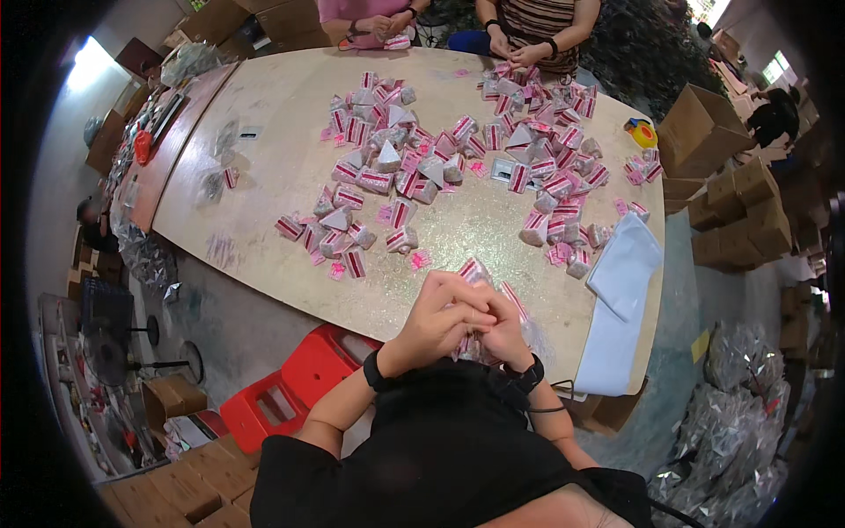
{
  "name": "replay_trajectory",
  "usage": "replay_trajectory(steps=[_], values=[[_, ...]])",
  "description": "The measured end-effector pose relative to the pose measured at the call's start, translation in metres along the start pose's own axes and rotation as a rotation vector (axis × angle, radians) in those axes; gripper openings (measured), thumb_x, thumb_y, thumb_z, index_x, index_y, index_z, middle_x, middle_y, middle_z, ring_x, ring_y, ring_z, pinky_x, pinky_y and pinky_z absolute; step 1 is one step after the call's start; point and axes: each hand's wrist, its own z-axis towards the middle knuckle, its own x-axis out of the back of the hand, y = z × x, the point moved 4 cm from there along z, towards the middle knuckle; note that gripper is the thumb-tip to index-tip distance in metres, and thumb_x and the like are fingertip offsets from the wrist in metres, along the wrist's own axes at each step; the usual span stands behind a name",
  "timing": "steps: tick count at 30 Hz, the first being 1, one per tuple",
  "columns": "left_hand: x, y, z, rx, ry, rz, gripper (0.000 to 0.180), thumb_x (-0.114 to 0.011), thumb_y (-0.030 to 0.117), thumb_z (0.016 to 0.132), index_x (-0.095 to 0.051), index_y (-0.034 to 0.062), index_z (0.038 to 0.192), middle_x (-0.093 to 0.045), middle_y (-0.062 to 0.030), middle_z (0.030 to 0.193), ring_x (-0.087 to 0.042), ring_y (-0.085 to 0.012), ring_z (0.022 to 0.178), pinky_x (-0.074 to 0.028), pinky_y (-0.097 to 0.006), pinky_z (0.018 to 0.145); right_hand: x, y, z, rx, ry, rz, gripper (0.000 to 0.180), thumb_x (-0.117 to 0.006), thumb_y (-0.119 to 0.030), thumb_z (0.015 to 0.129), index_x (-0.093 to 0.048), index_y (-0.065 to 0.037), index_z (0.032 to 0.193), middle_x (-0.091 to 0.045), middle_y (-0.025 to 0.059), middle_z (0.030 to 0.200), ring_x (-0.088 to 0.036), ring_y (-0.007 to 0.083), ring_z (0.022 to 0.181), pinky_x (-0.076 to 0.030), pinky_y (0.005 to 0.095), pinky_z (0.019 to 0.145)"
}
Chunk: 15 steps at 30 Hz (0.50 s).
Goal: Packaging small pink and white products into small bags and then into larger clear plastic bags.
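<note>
My left hand and my right hand meet in front of my body at the table's near edge, fingers bent and pressed together. Whatever they pinch is hidden behind the fingers. Just past my fingertips lies a cake-slice-shaped piece, white with pink and red bands. Another striped piece shows beside my right hand, with clear plastic near it. Many similar wedge pieces, some with pink tags, are heaped across the middle of the table.
The pale table fills the middle. White sheets lie along its right edge, near a yellow tape dispenser. Two people work at the far side. A red stool stands at left; cardboard boxes and clear plastic bags are at right.
</note>
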Motion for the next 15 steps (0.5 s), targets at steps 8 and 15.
replay_trajectory(steps=[8,15], values=[[-0.011,-0.018,-0.03,0.279,-0.203,0.128,0.011,-0.058,0.0,0.067,-0.051,0.0029,0.076,-0.052,-0.0105,0.086,-0.049,-0.0309,0.088,-0.042,-0.037,0.074,0.028,0.029,-0.041,-0.222,-0.325,0.068,0.025,-0.046,-0.012,0.086,-0.052,-0.001,0.064,-0.051,0.0061,0.063,-0.048,0.0208,0.069,-0.038,0.0326,0.07],[0.007,-0.016,-0.065,0.489,-0.489,-0.015,0.006,-0.058,0.004,0.073,-0.053,0.0035,0.077,-0.051,-0.0098,0.082,-0.054,-0.029,0.079,-0.044,-0.036,0.067,0.002,0.017,-0.057,-0.093,-0.454,-0.423,0.013,-0.051,-0.013,0.083,-0.058,-0.006,0.074,-0.051,0.0069,0.068,-0.048,0.0229,0.072,-0.037,0.034,0.07]])
